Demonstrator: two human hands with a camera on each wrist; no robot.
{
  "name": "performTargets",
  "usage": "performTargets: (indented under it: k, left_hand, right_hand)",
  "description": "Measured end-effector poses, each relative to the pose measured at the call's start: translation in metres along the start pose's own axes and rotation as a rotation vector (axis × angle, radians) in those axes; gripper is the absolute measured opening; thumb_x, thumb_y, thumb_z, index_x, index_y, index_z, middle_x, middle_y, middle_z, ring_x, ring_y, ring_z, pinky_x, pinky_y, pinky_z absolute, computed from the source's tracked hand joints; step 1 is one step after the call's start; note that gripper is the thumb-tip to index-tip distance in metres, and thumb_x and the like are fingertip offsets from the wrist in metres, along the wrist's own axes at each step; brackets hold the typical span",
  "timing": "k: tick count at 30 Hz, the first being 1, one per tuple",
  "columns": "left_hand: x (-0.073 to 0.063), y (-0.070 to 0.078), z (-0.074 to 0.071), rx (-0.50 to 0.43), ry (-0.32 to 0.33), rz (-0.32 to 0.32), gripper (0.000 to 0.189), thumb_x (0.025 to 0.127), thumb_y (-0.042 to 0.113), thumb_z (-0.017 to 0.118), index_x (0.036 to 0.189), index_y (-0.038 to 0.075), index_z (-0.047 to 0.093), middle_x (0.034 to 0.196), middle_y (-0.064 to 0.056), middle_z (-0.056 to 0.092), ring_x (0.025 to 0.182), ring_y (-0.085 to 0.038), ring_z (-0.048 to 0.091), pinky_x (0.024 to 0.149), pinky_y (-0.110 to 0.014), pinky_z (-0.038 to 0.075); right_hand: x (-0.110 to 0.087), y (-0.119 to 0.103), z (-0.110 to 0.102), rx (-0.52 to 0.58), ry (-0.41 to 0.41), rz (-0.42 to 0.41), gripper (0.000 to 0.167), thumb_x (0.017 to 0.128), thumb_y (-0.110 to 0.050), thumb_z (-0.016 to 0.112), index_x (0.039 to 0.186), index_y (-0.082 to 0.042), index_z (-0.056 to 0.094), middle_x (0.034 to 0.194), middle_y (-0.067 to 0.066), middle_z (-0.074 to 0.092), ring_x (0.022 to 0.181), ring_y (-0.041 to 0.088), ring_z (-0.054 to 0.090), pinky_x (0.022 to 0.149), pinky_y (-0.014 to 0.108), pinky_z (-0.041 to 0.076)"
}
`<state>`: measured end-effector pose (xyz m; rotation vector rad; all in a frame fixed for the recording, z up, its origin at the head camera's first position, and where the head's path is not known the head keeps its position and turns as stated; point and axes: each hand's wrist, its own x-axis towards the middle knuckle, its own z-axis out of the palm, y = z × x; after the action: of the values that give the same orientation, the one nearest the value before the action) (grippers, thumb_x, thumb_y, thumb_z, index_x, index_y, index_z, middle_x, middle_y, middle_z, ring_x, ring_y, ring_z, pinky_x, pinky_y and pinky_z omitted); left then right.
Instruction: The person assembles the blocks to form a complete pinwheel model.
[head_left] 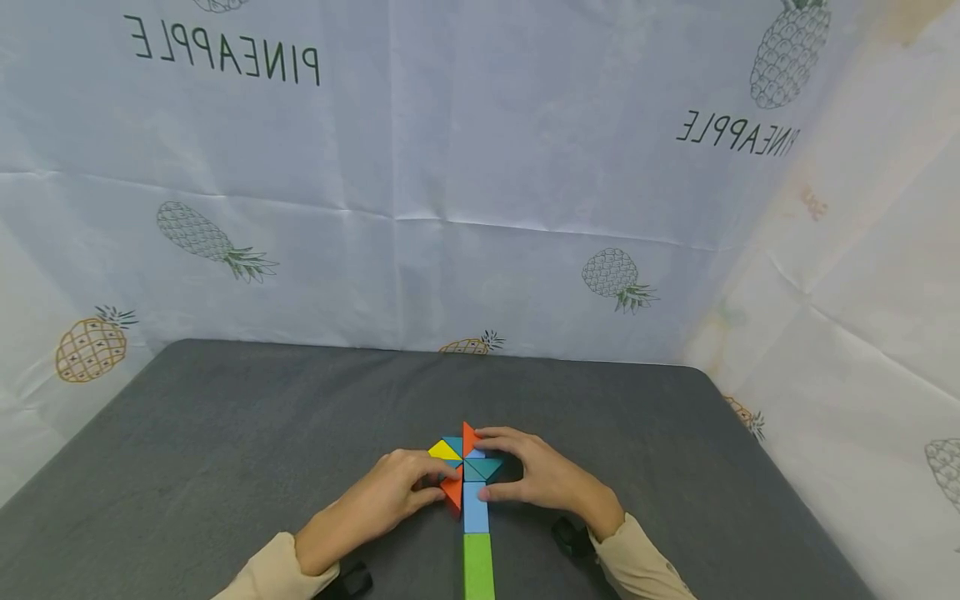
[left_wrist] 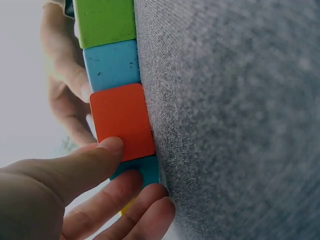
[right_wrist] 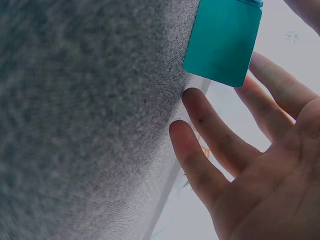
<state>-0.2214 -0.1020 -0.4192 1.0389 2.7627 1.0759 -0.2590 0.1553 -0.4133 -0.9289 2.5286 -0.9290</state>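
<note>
Flat on the table, coloured triangular blocks meet in a pinwheel above a blue rectangular block (head_left: 475, 510) and a green block (head_left: 478, 567). My left hand (head_left: 393, 487) is at its left side. In the left wrist view, its thumb touches the red triangular block (left_wrist: 125, 120), and its fingers lie against a teal block (left_wrist: 151, 169). My right hand (head_left: 543, 471) spans the right side, forefinger by the upper orange triangular block (head_left: 468, 437) and thumb at the blue rectangular block. Between them is a teal triangular block (right_wrist: 222, 42). A yellow triangular block (head_left: 444, 451) shows at upper left.
A dark grey cloth covers the table (head_left: 225, 433). Behind it hangs a pale curtain (head_left: 480, 150) printed with pineapples. Dark wrist straps (head_left: 572, 537) sit below both wrists, near the cloth.
</note>
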Motion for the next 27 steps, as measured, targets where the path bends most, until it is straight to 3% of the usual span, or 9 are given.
performTargets:
  k: [11,27]
  left_hand:
    - [0.0008,-0.0016,-0.0003,-0.054,-0.007,-0.021,0.024,0.087,0.010,0.073,0.112,0.011,0.075,0.082,0.004,0.067,0.067,0.004,0.051,0.060,-0.018,0.046]
    - [0.0005,-0.0016,-0.0018,-0.007,-0.007,-0.006,0.027,0.087,0.006,0.073,0.112,0.014,0.075,0.092,0.003,0.071,0.075,0.001,0.055,0.067,-0.021,0.050]
  right_hand:
    - [-0.0009,0.0001,0.0000,-0.003,0.005,0.004,0.065,0.087,-0.048,0.074,0.142,-0.019,0.055,0.154,-0.005,0.044,0.143,0.023,0.041,0.112,0.054,0.038]
    - [-0.0007,0.0007,0.0007,0.004,-0.001,-0.004,0.066,0.087,-0.049,0.073,0.143,-0.019,0.054,0.154,-0.004,0.043,0.144,0.024,0.040,0.112,0.054,0.038]
